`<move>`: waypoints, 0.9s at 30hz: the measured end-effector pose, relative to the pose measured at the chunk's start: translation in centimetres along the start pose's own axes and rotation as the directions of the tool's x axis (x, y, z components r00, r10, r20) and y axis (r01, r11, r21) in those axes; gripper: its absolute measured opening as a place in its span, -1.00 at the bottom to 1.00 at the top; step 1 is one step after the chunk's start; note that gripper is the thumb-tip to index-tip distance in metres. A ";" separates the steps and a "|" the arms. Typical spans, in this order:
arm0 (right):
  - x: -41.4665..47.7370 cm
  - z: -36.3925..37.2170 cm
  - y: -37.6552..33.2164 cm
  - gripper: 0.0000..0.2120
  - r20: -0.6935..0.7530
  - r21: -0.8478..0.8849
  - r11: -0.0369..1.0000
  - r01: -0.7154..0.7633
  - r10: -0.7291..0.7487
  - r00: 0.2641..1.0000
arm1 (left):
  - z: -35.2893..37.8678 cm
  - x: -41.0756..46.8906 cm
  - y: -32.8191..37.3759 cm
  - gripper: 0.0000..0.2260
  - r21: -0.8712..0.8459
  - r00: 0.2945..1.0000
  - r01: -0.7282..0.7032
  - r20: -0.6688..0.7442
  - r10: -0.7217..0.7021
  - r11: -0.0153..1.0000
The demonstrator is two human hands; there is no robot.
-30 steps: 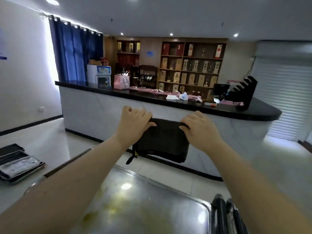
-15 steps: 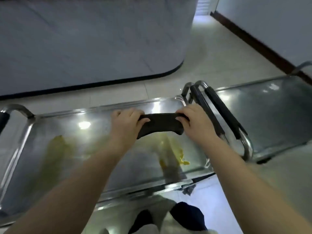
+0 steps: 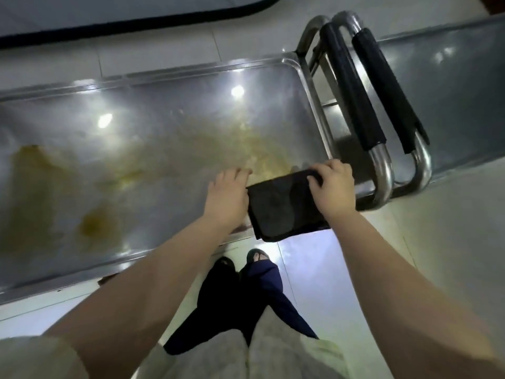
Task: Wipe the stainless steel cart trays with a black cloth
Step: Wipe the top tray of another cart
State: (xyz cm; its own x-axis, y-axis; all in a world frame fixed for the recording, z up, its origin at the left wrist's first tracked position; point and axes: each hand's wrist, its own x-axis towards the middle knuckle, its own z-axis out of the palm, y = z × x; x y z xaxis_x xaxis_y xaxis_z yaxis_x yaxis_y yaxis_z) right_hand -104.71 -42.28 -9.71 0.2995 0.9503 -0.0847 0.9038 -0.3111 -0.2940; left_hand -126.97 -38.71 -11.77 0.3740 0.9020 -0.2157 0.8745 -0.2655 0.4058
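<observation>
Now over the near right corner of the stainless steel tray (image 3: 169, 86), I hold the folded black cloth (image 3: 287, 209) between both hands. The left hand (image 3: 228, 192) grips its left edge with fingers curled, and the right hand (image 3: 334, 184) has its fingers curled over the far right corner. The cloth's lower edge hangs past the tray's near rim, above the floor (image 3: 314, 258). I cannot tell whether the cloth touches the steel. It looks light and limp, folded into a thick pad that sags where nothing supports it. I judge it will bunch or unfold if dragged by a corner, so a flat palm on the middle of the pad should serve better than these edge grips. A smear of yellow residue (image 3: 259, 151) lies on the tray just beyond the hands, and a darker stain (image 3: 93, 225) sits well to the left. Both look greasy, so the cloth may skate on the steel and need firm downward pressure. The tray looks stiff and heavy enough not to give under that. The padded cart handles (image 3: 352, 86) stand just beside the right hand, with a second tray (image 3: 459, 77) past them.
</observation>
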 end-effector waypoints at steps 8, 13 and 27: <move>-4.4 6.4 0.6 -0.44 0.324 -0.116 0.935 0.336 -0.284 0.902 | 1.0 6.3 -8.0 -0.48 0.184 0.986 0.161 0.001 -0.164 0.970; -2.2 7.9 -0.5 -0.37 0.360 -0.260 0.914 0.313 -0.209 0.909 | 1.6 7.1 -9.3 -0.46 0.244 0.986 0.165 -0.046 -0.158 0.956; 8.7 9.5 -4.9 -0.34 0.267 -0.220 0.924 0.312 -0.251 0.931 | 2.9 7.4 -9.9 -0.49 0.204 0.980 0.178 -0.125 -0.154 0.963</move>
State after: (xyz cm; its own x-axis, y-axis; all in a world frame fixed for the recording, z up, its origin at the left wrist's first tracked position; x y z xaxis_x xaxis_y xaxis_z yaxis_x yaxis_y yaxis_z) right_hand -109.47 -32.33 -18.09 -0.0294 0.9653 -0.2595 0.9960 0.0065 -0.0888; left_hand -131.96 -30.41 -19.95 0.1929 0.9676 -0.1627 0.9713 -0.1648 0.1714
